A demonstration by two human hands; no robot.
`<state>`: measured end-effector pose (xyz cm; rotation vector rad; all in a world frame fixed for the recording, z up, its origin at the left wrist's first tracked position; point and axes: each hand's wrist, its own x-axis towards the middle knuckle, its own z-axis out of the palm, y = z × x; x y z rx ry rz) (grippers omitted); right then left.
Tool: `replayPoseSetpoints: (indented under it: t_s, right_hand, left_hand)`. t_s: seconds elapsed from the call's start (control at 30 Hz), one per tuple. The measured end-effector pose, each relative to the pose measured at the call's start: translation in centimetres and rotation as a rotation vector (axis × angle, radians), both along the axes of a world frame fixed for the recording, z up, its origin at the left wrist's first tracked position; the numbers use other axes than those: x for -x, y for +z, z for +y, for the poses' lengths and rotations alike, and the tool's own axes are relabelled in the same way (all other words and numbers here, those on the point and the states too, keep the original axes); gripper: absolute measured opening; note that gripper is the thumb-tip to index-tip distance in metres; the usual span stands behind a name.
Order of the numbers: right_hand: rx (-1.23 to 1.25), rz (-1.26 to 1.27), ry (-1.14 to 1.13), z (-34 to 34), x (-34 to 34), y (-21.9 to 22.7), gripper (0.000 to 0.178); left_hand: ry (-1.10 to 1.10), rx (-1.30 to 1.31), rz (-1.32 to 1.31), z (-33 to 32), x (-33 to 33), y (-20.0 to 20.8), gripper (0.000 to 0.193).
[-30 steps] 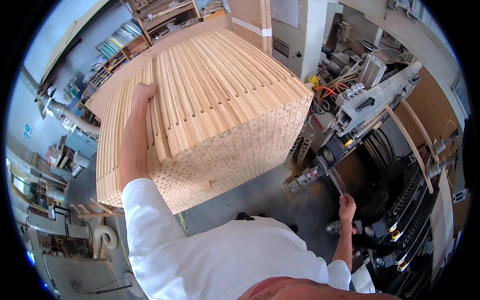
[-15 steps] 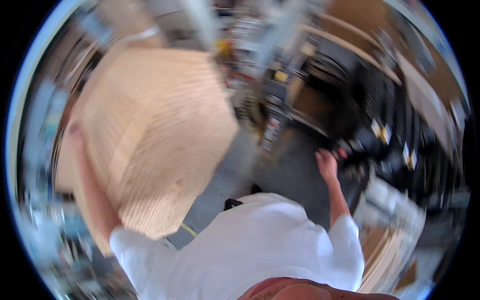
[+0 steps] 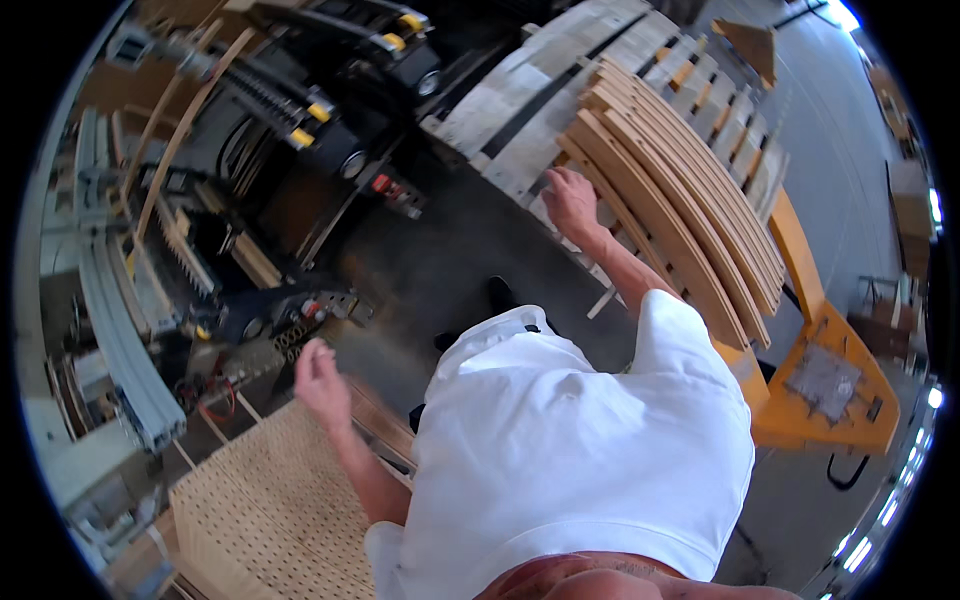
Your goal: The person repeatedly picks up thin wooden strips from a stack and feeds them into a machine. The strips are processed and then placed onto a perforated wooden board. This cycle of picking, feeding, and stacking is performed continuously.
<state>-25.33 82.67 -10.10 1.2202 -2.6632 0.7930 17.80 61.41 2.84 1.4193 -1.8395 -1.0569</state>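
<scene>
My left hand (image 3: 322,388) hangs in the air above the near left, its fingers loosely apart and nothing visible in them. Below it lies a large pale wooden stack (image 3: 290,490) whose face shows rows of small dark gaps. My right hand (image 3: 573,203) reaches forward, fingers a little bent and holding nothing that I can see. It is beside the end of a pile of long light wooden boards (image 3: 680,200); whether it touches them I cannot tell. The boards rest on a whitish slatted pallet (image 3: 540,85).
A yellow-orange pallet jack (image 3: 825,385) stands at the right of the boards. On the far left is a black machine (image 3: 330,140) with yellow parts, near long grey metal rails (image 3: 120,330). Dark floor (image 3: 420,250) lies between the machine and me.
My view has turned to the right, bringing the boards, pallet and pallet jack fully in. The pale stack, earlier beside my left arm, now sits lower left. My right hand has moved to the boards.
</scene>
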Motion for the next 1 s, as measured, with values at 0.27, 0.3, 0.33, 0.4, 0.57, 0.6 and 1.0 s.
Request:
replayPoseSetpoints:
  t_s: [0.27,0.3,0.33,0.4,0.57,0.6,1.0]
  right_hand:
    - [-0.488,-0.029,-0.508,16.8,1.1,-8.7,0.046]
    - [-0.446,0.059,-0.501,17.3,0.7,-8.6,0.051]
    - [-0.390,0.048,-0.531,18.1,0.5,-9.3,0.049]
    - [-0.343,-0.072,-0.505,18.8,0.4,-9.6,0.041]
    - [-0.183,-0.079,-0.360,14.1,-0.9,-6.4,0.049]
    - [-0.120,-0.037,-0.325,12.8,-0.9,-6.0,0.051]
    - [0.002,-0.126,-0.107,-15.6,-7.5,13.1,0.045]
  left_hand:
    - [-0.418,-0.132,-0.164,-3.5,10.7,-6.4,0.028]
    - [-0.420,-0.124,-0.172,-4.6,10.9,-6.9,0.029]
    - [-0.434,-0.119,-0.178,-5.8,11.4,-6.9,0.029]
    - [-0.444,-0.031,-0.189,-8.0,12.5,-6.5,0.030]
    - [-0.351,0.111,-0.170,-17.3,13.3,-5.9,0.032]
    - [-0.324,0.152,-0.132,-20.3,13.3,-6.4,0.031]
    - [-0.139,0.444,-0.723,-59.5,17.1,-0.1,0.068]
